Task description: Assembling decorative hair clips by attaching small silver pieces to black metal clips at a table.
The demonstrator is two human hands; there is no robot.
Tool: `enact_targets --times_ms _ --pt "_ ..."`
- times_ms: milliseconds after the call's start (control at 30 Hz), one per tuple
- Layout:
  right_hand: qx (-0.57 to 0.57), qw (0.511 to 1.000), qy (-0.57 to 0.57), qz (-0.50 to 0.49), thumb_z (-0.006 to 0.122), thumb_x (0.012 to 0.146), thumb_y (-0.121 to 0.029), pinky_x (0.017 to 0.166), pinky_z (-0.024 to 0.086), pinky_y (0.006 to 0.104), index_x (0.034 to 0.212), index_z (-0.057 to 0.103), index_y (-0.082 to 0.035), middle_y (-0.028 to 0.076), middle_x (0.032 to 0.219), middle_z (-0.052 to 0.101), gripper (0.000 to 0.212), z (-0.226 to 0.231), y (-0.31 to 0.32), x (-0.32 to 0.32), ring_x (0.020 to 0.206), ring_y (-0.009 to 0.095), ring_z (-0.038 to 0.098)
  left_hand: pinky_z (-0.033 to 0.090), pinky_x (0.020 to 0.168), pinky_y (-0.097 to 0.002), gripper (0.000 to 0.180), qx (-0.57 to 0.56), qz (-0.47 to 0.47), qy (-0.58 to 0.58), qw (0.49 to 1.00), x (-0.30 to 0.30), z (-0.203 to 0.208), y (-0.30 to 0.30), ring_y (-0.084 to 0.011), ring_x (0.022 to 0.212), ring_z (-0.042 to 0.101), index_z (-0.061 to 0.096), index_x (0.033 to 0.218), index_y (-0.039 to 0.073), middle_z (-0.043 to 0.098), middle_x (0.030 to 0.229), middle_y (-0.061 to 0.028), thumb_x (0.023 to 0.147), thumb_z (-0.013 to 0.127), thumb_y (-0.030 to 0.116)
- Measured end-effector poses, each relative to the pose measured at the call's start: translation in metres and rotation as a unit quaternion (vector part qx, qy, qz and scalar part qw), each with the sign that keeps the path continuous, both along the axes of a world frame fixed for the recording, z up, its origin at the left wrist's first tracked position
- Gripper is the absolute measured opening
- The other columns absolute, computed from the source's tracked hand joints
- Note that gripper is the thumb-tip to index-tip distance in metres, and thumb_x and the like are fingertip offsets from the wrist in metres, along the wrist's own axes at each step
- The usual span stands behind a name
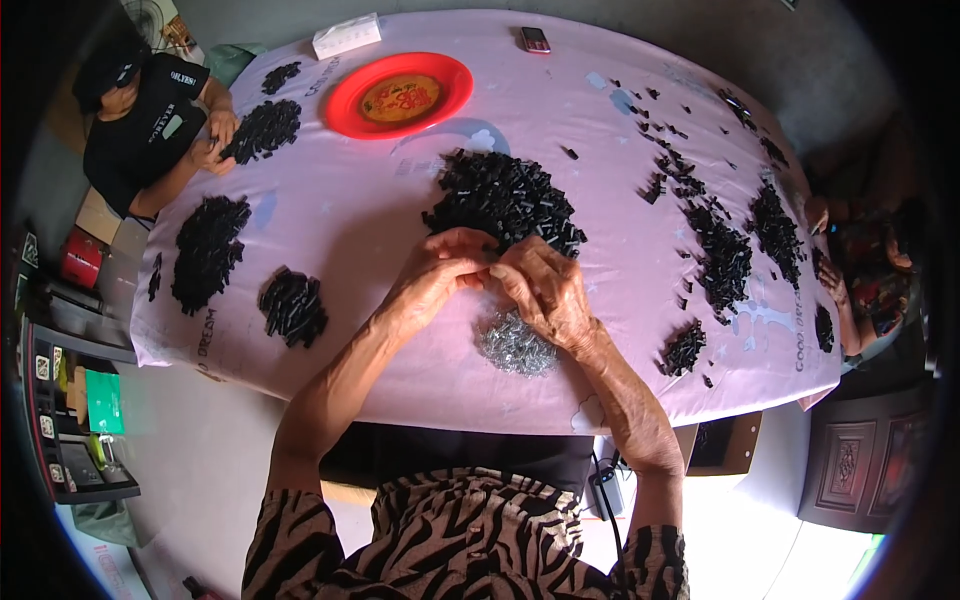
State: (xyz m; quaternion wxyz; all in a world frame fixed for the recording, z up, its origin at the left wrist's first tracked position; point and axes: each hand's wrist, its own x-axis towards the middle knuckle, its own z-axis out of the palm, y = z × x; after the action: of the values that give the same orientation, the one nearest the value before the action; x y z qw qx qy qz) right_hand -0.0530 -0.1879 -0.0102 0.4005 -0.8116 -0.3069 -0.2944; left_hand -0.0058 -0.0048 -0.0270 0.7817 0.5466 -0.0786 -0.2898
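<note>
Both my hands meet over the middle of the table, just at the near edge of a large heap of small black plastic pieces point(505, 195). My left hand point(450, 265) is closed in a pinch, with a bit of black showing at its fingertips. Facing it, my right hand point(548, 295) is bent closed, thumb against fingers; whatever lies between them is hidden. Under and beside the right wrist lies a small pile of clear, shiny bits point(515, 345), too fine to name.
A pink cloth covers the table point(370, 260). Black piles lie left point(210, 250) and right point(720, 255). A red tray point(345, 105), a white box point(346, 36) and a phone point(535, 40) stand farther back. One person point(150, 130) works at left, another point(865, 265) sits at right.
</note>
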Motion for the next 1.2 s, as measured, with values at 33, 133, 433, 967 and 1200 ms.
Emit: enact_targets --times_ms 33,133,433,967,1200 --pt "-0.032 0.999 -0.008 -0.009 0.063 0.082 -0.007 0.057 0.052 0.0362 0.088 0.066 0.0 0.01 0.078 0.06 0.01 0.001 -0.003 0.002 0.071 0.026 0.062 0.05 0.075 -0.0278 0.027 -0.009 0.002 -0.007 1.0 0.002 0.003 0.002 -0.0143 0.082 0.06 0.058 0.113 0.002 0.063 0.093 -0.0058 0.086 0.055 0.001" --pt "0.008 0.998 0.044 -0.052 0.062 0.083 -0.007 0.057 0.051 0.0359 0.088 0.065 0.002 0.013 0.081 0.062 0.01 0.009 -0.018 -0.001 0.069 0.027 0.062 0.05 0.069 -0.0263 0.023 -0.034 0.052 -0.044 0.997 0.012 0.026 0.003 -0.0155 0.076 0.061 0.058 0.109 0.0 0.064 0.087 -0.0094 0.087 0.058 0.004" --pt "0.081 0.984 0.048 -0.155 0.058 0.09 -0.008 0.051 0.045 0.0263 0.086 0.063 0.003 0.01 0.078 0.061 0.013 0.017 -0.021 0.002 0.057 0.014 0.056 0.048 0.08 -0.0248 0.023 0.102 0.377 -0.248 0.886 -0.051 0.044 0.11 -0.0128 0.082 0.061 0.062 0.103 -0.001 0.064 0.091 -0.006 0.08 0.064 -0.002" --pt "0.059 0.983 0.067 -0.16 0.056 0.093 -0.019 0.051 0.046 0.0241 0.09 0.063 0.003 0.008 0.082 0.06 0.023 0.002 -0.016 0.007 0.057 0.011 0.054 0.047 0.071 -0.0196 0.025 0.277 0.486 -0.311 0.768 -0.079 -0.011 0.19 -0.0071 0.077 0.057 0.063 0.1 0.001 0.064 0.091 -0.0033 0.077 0.064 -0.009" --pt "0.078 0.978 0.071 -0.181 0.057 0.092 -0.016 0.05 0.045 0.023 0.087 0.062 0.004 0.007 0.077 0.059 0.021 0.01 -0.018 0.005 0.056 0.01 0.054 0.046 0.069 -0.0211 0.024 0.31 0.458 -0.314 0.772 -0.065 -0.004 0.184 -0.0073 0.073 0.055 0.064 0.099 0.0 0.064 0.091 -0.003 0.078 0.061 -0.01"
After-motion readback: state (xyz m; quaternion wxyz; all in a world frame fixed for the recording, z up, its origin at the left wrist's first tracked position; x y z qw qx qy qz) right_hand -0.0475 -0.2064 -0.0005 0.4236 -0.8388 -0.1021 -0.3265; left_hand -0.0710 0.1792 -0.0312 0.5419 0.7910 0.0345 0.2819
